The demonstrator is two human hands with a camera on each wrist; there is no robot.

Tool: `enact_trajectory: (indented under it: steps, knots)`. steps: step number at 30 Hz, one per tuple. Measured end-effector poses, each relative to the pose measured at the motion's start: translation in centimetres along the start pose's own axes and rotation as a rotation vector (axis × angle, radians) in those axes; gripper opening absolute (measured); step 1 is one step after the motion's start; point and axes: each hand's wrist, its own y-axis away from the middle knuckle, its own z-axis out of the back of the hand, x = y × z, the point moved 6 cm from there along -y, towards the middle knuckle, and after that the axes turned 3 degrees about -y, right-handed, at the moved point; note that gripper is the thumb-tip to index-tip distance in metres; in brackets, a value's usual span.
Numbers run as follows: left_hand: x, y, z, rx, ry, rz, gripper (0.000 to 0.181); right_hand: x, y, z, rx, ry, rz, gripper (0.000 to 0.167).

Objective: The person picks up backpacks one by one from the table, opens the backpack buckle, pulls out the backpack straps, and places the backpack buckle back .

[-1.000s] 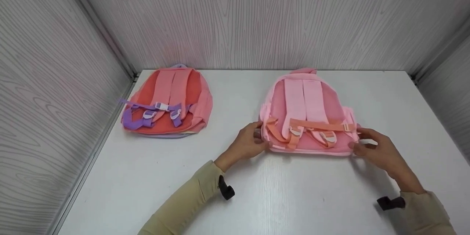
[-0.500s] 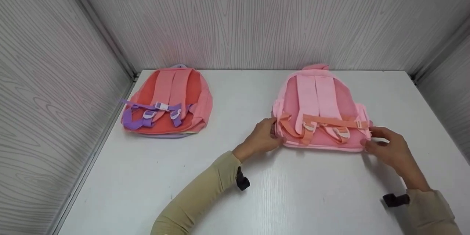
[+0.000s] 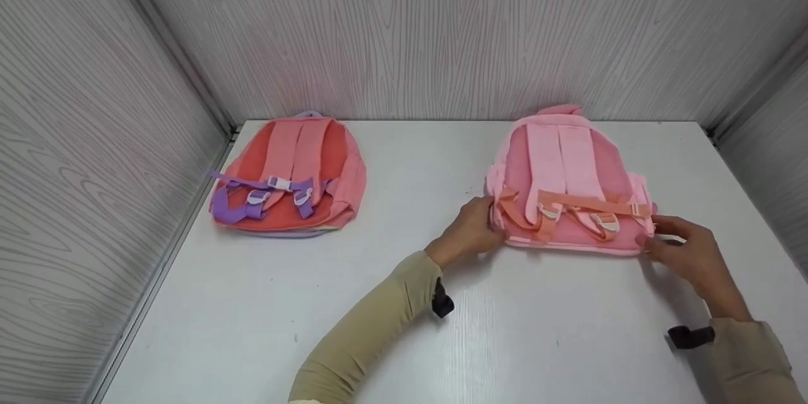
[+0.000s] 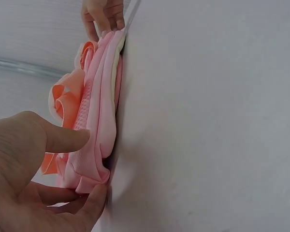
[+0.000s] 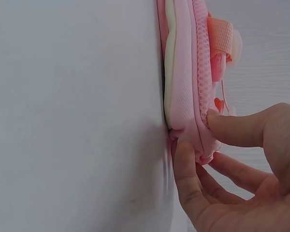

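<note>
A light pink backpack (image 3: 562,164) with orange straps lies on the white table, strap side up, its top toward the back wall. My left hand (image 3: 470,231) grips its lower left corner; in the left wrist view the thumb presses the upper side and the fingers curl below. With my right hand (image 3: 688,252) I pinch the lower right corner, thumb on the mesh back and fingers at the side and underneath, as the right wrist view shows. The backpack's front is hidden beneath it. Farther left lies a coral backpack (image 3: 287,170) with purple straps, also strap side up, untouched.
The white table (image 3: 379,328) ends at a grey wood-grain back wall (image 3: 404,38). A similar side wall (image 3: 69,170) rises on the left, close to the coral backpack. Another wall panel (image 3: 770,145) stands along the right.
Both hands have moved the pink backpack to the right and slightly toward the back wall, keeping hold of its lower corners. The coral backpack has stayed in place.
</note>
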Motion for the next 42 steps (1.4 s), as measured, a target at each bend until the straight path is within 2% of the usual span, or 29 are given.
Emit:
enact_trajectory:
  steps: [6, 13, 24, 30, 36, 42]
  knots:
    - [-0.8, -0.6, -0.6, -0.022, 0.0, -0.017, 0.039, -0.7, -0.4, 0.9, -0.007, 0.002, -0.022, 0.068]
    - [-1.5, -1.1, -1.5, -0.014, -0.035, 0.018, 0.053, -1.1, -0.7, 1.6, -0.018, 0.03, -0.051, 0.067]
    - [-2.5, -2.2, -2.7, 0.013, -0.037, 0.027, 0.046, -2.0, -0.9, 3.1, -0.008, 0.071, -0.127, 0.074]
    - [-3.2, -3.0, -3.7, 0.015, -0.049, 0.044, 0.049, -3.0, -1.4, 4.0, -0.07, 0.101, -0.15, 0.07]
    - [-4.0, -3.7, -4.6, -0.002, -0.086, 0.074, 0.038, -3.6, -1.5, 4.6, -0.107, 0.101, -0.143, 0.07]
    - [-4.8, -4.2, -5.4, 0.006, -0.08, 0.063, 0.027, -4.0, -1.7, 5.2, -0.126, 0.104, -0.204, 0.067]
